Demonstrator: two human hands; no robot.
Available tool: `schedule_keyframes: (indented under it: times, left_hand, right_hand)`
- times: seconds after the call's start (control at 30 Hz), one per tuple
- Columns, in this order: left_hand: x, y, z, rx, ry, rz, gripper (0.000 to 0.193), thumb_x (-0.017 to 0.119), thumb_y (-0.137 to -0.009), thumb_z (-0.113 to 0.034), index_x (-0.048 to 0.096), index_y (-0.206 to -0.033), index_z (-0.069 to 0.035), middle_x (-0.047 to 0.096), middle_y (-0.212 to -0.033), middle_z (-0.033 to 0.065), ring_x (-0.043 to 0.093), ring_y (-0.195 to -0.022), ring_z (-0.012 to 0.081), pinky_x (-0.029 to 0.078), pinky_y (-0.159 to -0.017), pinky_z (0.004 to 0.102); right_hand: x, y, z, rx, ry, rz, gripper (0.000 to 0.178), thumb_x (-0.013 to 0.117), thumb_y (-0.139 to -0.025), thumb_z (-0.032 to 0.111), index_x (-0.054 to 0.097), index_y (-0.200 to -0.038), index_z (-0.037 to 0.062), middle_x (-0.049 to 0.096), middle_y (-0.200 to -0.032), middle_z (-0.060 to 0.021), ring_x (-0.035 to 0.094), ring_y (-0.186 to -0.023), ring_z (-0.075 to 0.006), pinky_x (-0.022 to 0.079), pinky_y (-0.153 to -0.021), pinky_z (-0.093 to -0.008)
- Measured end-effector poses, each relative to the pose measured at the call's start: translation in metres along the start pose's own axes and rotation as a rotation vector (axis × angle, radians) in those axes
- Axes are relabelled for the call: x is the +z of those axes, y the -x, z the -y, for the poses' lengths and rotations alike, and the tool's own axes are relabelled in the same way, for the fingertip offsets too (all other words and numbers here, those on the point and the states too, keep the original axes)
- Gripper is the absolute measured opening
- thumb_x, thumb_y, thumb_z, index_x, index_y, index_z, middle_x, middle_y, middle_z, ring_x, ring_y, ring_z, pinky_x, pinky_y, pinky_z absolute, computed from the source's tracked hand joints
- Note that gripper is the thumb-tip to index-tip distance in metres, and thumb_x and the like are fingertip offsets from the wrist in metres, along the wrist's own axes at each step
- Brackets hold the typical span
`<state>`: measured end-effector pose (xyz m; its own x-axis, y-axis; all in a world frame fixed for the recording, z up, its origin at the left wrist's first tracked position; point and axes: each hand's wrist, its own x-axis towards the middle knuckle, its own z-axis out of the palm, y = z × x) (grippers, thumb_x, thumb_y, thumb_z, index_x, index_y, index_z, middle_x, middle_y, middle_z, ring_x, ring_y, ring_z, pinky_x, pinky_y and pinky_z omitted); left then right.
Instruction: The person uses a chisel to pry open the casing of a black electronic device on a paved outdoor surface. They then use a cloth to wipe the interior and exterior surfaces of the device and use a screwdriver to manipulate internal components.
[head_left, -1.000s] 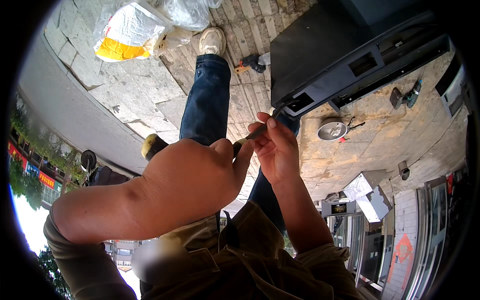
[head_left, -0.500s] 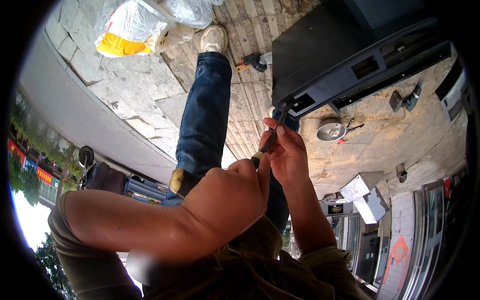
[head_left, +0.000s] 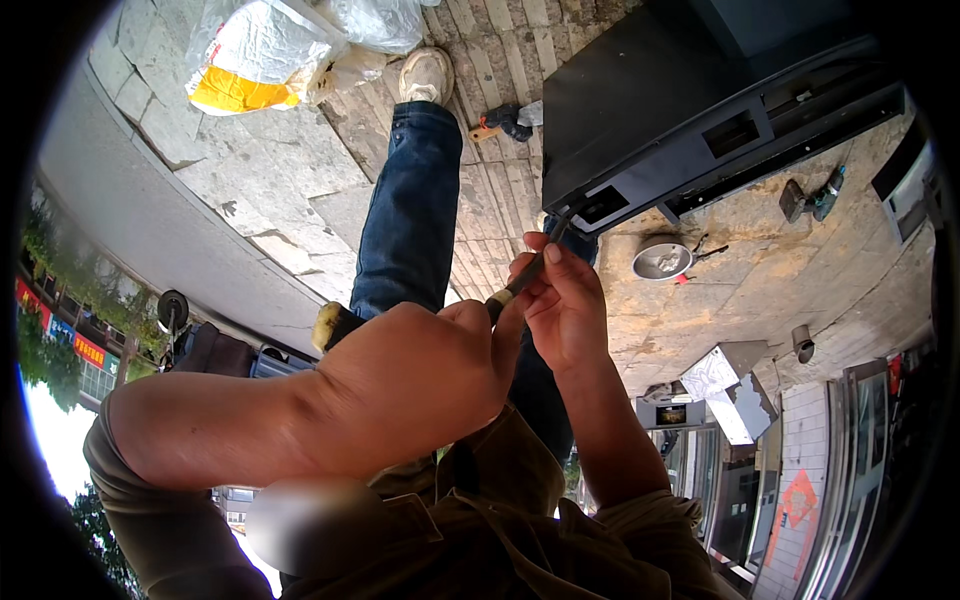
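Observation:
My left hand (head_left: pixel 420 365) is closed round a dark, narrow rod-like tool (head_left: pixel 525 275) with a pale band. From the other side of the fist juts a thick black piece (head_left: pixel 332 326) with a worn yellowish end; my hand hides whether both are one tool. My right hand (head_left: pixel 565 300) pinches the rod further along, thumb and fingers on it. The rod's far end reaches the corner of a black metal cabinet (head_left: pixel 630 110), close to a rectangular opening (head_left: pixel 602 205); whether it touches cannot be made out.
Right of the cabinet, a metal bowl (head_left: pixel 662 260) and a cordless drill (head_left: pixel 828 195) lie on the stone floor. A dark tool with an orange part (head_left: pixel 508 122) lies beside my shoe (head_left: pixel 427 75). Plastic bags (head_left: pixel 260 60) sit at the far left.
My left hand has shifted left and slightly up, drawing the rod back a little toward me. The yellowish end moved with it. My right hand keeps its pinch, having moved slightly left.

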<state>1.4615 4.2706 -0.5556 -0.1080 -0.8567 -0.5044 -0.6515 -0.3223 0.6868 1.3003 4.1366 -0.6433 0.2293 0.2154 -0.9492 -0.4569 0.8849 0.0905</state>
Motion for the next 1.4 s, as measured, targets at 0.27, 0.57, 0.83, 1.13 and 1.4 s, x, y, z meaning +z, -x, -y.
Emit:
schedule_keyframes:
  times: [0.27, 0.57, 0.83, 1.13, 1.4]
  left_hand:
    - [0.006, 0.009, 0.015, 0.045, 0.021, -0.027, 0.043, 0.058, -0.076, -0.004, 0.06, -0.119, 0.004, 0.042, -0.06, 0.0004, 0.04, -0.045, 0.0076, 0.029, -0.034, 0.0221]
    - [0.009, 0.011, 0.022, 0.076, 0.076, -0.03, 0.044, 0.059, -0.076, -0.003, 0.059, -0.119, 0.006, 0.043, -0.059, 0.0003, 0.042, -0.045, 0.0079, 0.03, -0.034, 0.0216]
    - [0.011, 0.011, 0.021, 0.049, 0.088, -0.044, 0.041, 0.059, -0.078, -0.004, 0.06, -0.118, 0.005, 0.043, -0.059, 0.0006, 0.043, -0.044, 0.0087, 0.031, -0.034, 0.022]
    - [0.009, 0.014, 0.005, -0.033, 0.079, -0.044, 0.039, 0.06, -0.079, -0.005, 0.061, -0.117, 0.003, 0.043, -0.059, 0.0007, 0.04, -0.045, 0.0079, 0.028, -0.035, 0.0216]
    - [-0.011, -0.004, -0.002, -0.026, 0.09, 0.105, 0.038, 0.058, -0.081, -0.007, 0.06, -0.118, 0.003, 0.048, -0.06, -0.0003, 0.044, -0.051, 0.0075, 0.028, -0.036, 0.021]
  right_hand:
    - [0.006, -0.002, -0.005, -0.018, 0.033, -0.042, 0.021, 0.053, -0.096, 0.02, 0.06, -0.108, 0.0027, 0.068, -0.089, -0.0133, 0.066, -0.075, -0.0168, 0.052, -0.071, -0.0276]
    - [0.007, -0.003, -0.005, -0.008, 0.046, -0.051, 0.022, 0.054, -0.096, 0.021, 0.059, -0.108, 0.0026, 0.068, -0.09, -0.0131, 0.066, -0.076, -0.0168, 0.052, -0.072, -0.0285]
    - [0.007, -0.004, -0.006, -0.033, 0.052, -0.057, 0.021, 0.054, -0.096, 0.021, 0.058, -0.107, 0.003, 0.068, -0.089, -0.0128, 0.066, -0.077, -0.0178, 0.051, -0.072, -0.0291]
    - [0.003, -0.001, -0.006, -0.014, 0.052, 0.003, 0.022, 0.053, -0.096, 0.019, 0.058, -0.109, 0.0021, 0.068, -0.088, -0.0132, 0.066, -0.079, -0.0178, 0.05, -0.074, -0.0289]
    - [0.0, 0.001, 0.003, 0.007, 0.027, 0.026, 0.024, 0.053, -0.096, 0.02, 0.059, -0.109, 0.0012, 0.067, -0.086, -0.0116, 0.064, -0.082, -0.0175, 0.049, -0.076, -0.0296]
